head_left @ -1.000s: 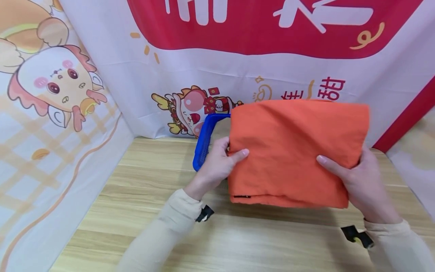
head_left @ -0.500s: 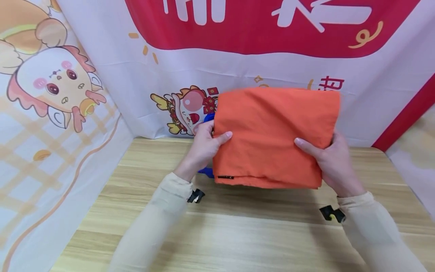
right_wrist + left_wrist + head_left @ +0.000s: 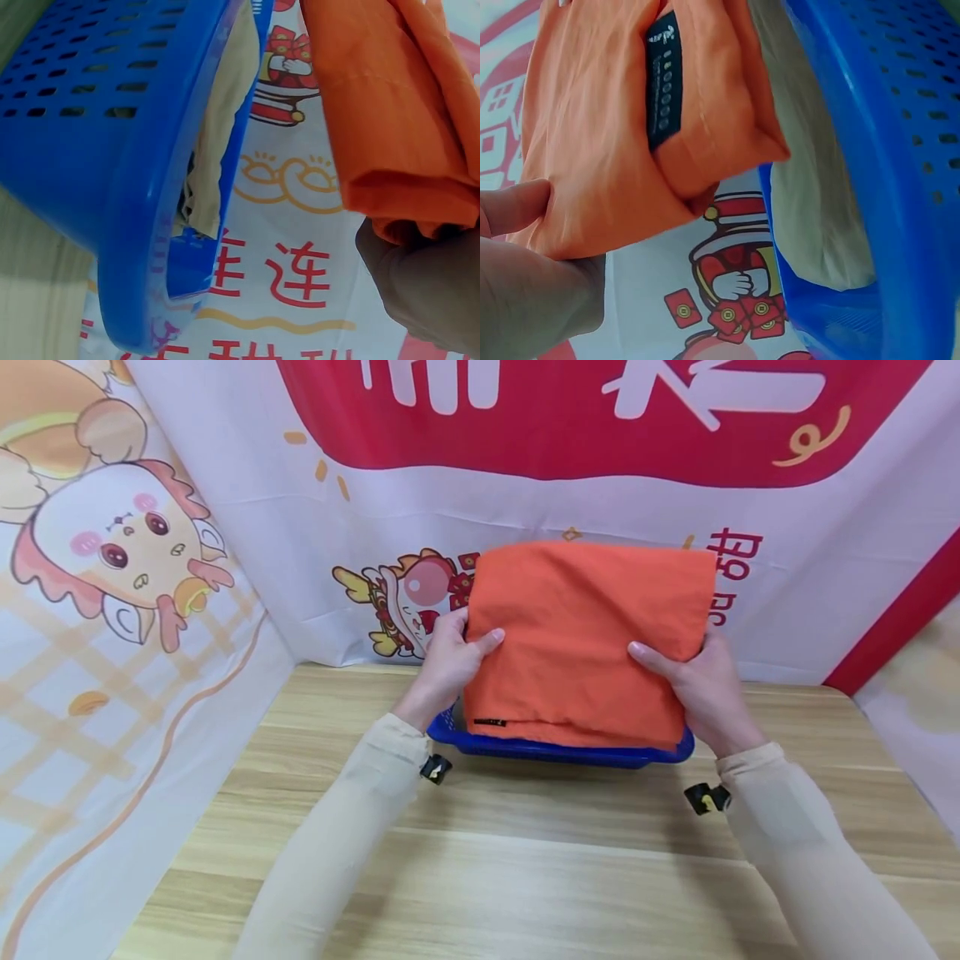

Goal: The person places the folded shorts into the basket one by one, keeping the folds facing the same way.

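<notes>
A folded orange cloth garment with a small black label is held up between both hands. My left hand grips its left edge, thumb on the front face and fingers behind. On the opposite edge my right hand pinches it the same way. Below and behind the garment stands a blue plastic basket, largely hidden by it in the head view. Inside the basket lies folded beige cloth, seen in the left wrist view. Both wrist views show the garment above the basket's rim, apart from the beige cloth.
The basket rests on a wood-grain table, near its back edge. A white printed curtain with red lettering hangs right behind. Another printed sheet borders the left side. A red strip runs along the right.
Both hands have carried the folded orange garment left and away from me, over the blue basket. The basket's front rim now shows beneath it. The grip looks unchanged.
</notes>
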`<action>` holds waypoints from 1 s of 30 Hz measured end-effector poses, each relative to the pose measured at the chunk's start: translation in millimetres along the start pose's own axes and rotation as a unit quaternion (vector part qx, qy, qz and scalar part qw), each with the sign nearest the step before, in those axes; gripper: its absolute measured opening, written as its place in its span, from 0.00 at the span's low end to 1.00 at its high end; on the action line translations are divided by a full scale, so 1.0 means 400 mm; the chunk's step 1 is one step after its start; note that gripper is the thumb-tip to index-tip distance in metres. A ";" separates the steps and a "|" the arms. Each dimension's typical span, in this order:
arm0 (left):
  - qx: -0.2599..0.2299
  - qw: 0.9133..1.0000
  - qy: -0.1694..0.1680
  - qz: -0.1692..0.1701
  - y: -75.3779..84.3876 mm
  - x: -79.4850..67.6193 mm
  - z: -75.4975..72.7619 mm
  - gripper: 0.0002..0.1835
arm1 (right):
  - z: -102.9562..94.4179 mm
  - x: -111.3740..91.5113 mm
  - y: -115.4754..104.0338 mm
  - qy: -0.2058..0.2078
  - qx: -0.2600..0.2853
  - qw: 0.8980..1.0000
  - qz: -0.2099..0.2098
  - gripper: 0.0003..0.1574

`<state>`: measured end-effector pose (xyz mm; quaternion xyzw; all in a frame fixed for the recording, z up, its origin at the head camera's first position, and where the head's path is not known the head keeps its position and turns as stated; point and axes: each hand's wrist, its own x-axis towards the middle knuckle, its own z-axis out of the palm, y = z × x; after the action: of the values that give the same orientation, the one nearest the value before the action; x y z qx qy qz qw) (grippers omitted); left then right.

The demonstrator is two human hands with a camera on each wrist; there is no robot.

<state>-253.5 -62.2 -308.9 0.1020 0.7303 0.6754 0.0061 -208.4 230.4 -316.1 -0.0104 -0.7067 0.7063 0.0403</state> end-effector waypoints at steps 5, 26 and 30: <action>0.011 1.000 0.009 0.004 -0.012 0.020 0.003 0.18 | 0.003 0.033 0.017 0.009 -0.003 1.000 -0.019 0.49; 0.028 0.995 -0.008 -0.097 -0.086 0.057 -0.022 0.20 | -0.010 0.078 0.094 -0.063 -0.035 0.989 0.127 0.48; 0.029 0.992 -0.016 -0.125 -0.107 0.060 -0.025 0.20 | -0.010 0.084 0.106 -0.068 -0.060 0.982 0.166 0.50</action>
<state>-284.6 -71.2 -347.1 0.0207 0.7565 0.6461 0.0991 -243.5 237.0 -357.1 -0.0822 -0.7370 0.6589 -0.1267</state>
